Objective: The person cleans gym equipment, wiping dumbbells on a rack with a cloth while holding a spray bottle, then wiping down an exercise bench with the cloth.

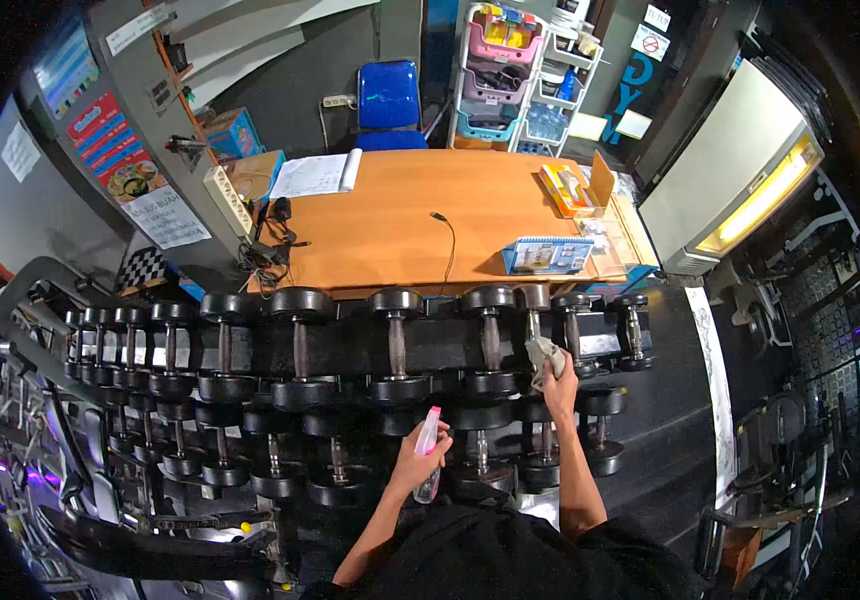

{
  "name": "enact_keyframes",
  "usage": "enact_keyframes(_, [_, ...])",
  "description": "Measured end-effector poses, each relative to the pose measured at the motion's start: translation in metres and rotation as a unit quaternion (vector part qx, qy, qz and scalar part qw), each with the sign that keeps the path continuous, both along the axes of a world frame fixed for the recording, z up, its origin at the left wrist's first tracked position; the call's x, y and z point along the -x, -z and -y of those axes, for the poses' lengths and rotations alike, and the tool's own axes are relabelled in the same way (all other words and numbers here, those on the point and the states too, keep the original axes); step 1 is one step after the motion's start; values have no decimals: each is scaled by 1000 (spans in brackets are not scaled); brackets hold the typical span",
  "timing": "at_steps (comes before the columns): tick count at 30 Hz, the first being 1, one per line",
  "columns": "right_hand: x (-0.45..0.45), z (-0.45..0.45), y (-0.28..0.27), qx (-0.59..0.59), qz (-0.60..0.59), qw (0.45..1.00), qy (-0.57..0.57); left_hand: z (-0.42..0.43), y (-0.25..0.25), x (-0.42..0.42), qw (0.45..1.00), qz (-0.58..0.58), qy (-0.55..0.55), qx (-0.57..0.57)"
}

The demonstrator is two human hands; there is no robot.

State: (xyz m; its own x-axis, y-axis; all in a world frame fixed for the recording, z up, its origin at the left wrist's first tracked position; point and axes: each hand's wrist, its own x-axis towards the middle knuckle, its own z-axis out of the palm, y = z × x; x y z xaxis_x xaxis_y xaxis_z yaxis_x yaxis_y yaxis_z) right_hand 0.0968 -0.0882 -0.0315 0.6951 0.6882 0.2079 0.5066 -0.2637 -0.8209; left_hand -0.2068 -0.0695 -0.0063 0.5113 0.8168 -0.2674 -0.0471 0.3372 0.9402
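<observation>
My left hand (pixel 417 462) is closed around a clear spray bottle (pixel 428 455) with a pink top, held in front of the lower row of dumbbells. Farther right, my right hand (pixel 560 385) is closed on a pale cloth (pixel 544 356), which lies against a dumbbell (pixel 533 312) in the upper row. Part of that dumbbell is hidden by the cloth and hand. Just left of it sits another black dumbbell (pixel 491 340) with a metal handle.
Behind the rack stands an orange desk (pixel 380 225) bearing papers, cables, a desk calendar (pixel 548 256) and an orange box (pixel 567 190). A blue chair (pixel 389 95) and a lit fridge (pixel 720 170) are beyond. Gym machines flank both sides.
</observation>
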Motion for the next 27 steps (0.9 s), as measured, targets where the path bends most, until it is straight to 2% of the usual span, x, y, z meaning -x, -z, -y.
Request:
enact_keyframes(3, [7, 13, 7, -49, -31, 998, 20, -6, -4, 6, 1000, 0, 6, 6])
enact_keyframes(5, [8, 22, 24, -41, -33, 998, 37, -10, -5, 8, 1000, 2, 20, 19])
enact_keyframes(7, [18, 29, 29, -47, -96, 993, 50, -14, -5, 10, 999, 1, 40, 22])
enact_keyframes(13, [35, 23, 25, 23, -53, 997, 52, -21, -2, 25, 997, 5, 73, -5])
enact_keyframes(15, [35, 20, 32, -24, -51, 996, 62, -21, -4, 30, 997, 11, 70, -10])
enact_keyframes(20, [33, 24, 39, -32, -32, 997, 63, -14, -2, 30, 998, 16, 62, -15])
enact_keyframes(23, [22, 26, 25, -113, -145, 981, 63, -10, -4, 22, 997, 4, 76, -29])
enact_keyframes(25, [8, 30, 19, -117, -159, 977, 77, -4, -6, 15, 997, 11, 72, -24])
enact_keyframes(27, [-16, 32, 22, -140, -113, 979, 94, 4, -9, 6, 997, 16, 65, -22])
